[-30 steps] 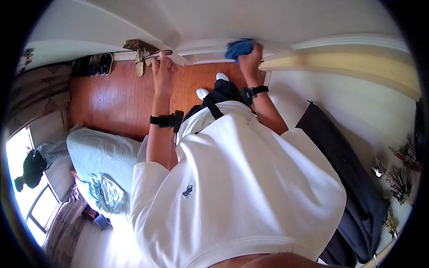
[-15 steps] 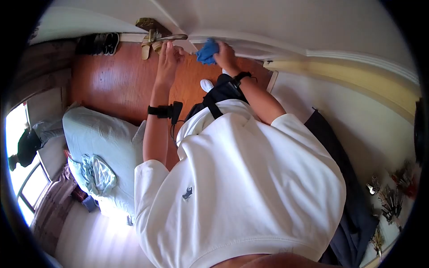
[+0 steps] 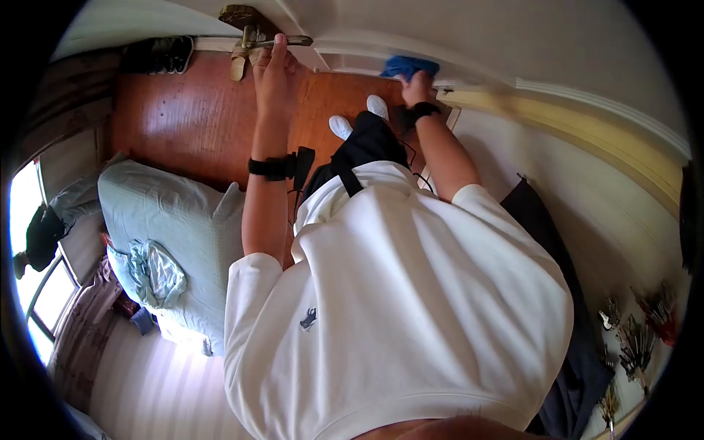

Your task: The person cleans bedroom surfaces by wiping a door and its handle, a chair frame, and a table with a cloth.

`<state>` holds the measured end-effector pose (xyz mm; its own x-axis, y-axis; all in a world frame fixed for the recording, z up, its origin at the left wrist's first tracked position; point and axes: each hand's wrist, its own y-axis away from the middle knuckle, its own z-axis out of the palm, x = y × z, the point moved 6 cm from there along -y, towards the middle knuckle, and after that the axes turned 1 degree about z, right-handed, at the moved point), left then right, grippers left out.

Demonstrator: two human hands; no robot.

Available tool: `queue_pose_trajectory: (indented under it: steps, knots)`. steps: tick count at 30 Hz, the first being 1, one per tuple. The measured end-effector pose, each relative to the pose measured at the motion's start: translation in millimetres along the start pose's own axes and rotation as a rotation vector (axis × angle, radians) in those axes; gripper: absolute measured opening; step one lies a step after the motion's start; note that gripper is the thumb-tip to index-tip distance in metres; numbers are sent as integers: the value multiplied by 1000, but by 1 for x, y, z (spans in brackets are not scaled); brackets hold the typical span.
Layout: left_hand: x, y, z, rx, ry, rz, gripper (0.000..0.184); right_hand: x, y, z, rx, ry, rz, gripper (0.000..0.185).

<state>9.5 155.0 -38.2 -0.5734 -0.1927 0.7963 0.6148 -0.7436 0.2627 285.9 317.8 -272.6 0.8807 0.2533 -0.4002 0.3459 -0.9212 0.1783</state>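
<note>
My left hand (image 3: 273,73) is closed around the door handle (image 3: 297,41), its thumb laid over the brass lever. Behind the lever is a dark brass plate (image 3: 246,16) fixed to the white door (image 3: 411,29). A crumpled blue cloth (image 3: 411,67) is in my right hand (image 3: 419,88), held against or very close to the lower door panel. The fingers of that hand are partly hidden by the cloth.
A bed with a pale green sheet (image 3: 169,191) stands to my left, near a bright window (image 3: 29,220). Shoes (image 3: 172,55) and slippers (image 3: 238,67) lie by the wall and door. Dark clothing (image 3: 565,308) hangs at right beside dried flower bunches (image 3: 636,341).
My right hand has moved right along the door with the blue cloth. My left hand has risen slightly and closed on the door handle, where its fingers were loosely apart before.
</note>
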Motion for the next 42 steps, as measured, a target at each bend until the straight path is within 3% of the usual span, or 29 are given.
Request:
queue_pose_trajectory:
  steps: [4,7,13,15,17,19,21,23,25,27,31,33,35,39,41,42]
  knots:
    - [-4,-3,-8,79,-18,-21,15,-83,-11,57,-11,-159,-56,63]
    - [-8,-4,-13,88,-5,-21,14,-130,-6,62,315,-393,-255,60]
    - [-2,0,-2,78,-97,3,21,-89,-12,45,376,-597,-267,58]
    - [1,-1,-5,90,-105,3,21,-39,-17,41,363,-583,-224,57]
    - [-1,-4,-6,46,-93,8,20,17,-23,33,499,-370,-180,62]
    - [-5,-6,-7,52,-72,15,22,74,-25,17,329,-240,19,87]
    - [-7,-8,-6,62,-37,36,23,119,-22,-15,374,-243,125,82]
    - [-5,-8,-4,40,6,53,27,150,-36,-31,-14,170,257,71]
    - [-8,-10,-8,64,7,7,27,113,6,-69,561,-1514,913,61]
    - [-9,-7,-7,70,-11,-4,25,118,2,-47,458,-1515,848,59]
    - [-5,-5,-3,96,12,39,25,88,-26,25,-35,177,-87,69]
    - [-5,-4,-6,101,14,24,27,55,-20,64,85,-945,112,63]
    - [-5,-1,-7,106,11,8,29,-13,-5,75,-48,-1500,587,58]
    - [-3,7,-4,86,-11,44,32,-103,4,96,-210,-1315,703,45]
    - [0,3,-3,61,-2,77,33,-127,-21,162,-408,-1368,512,65]
    - [-3,3,-6,89,-42,56,33,-143,-22,166,-412,-1364,504,65]
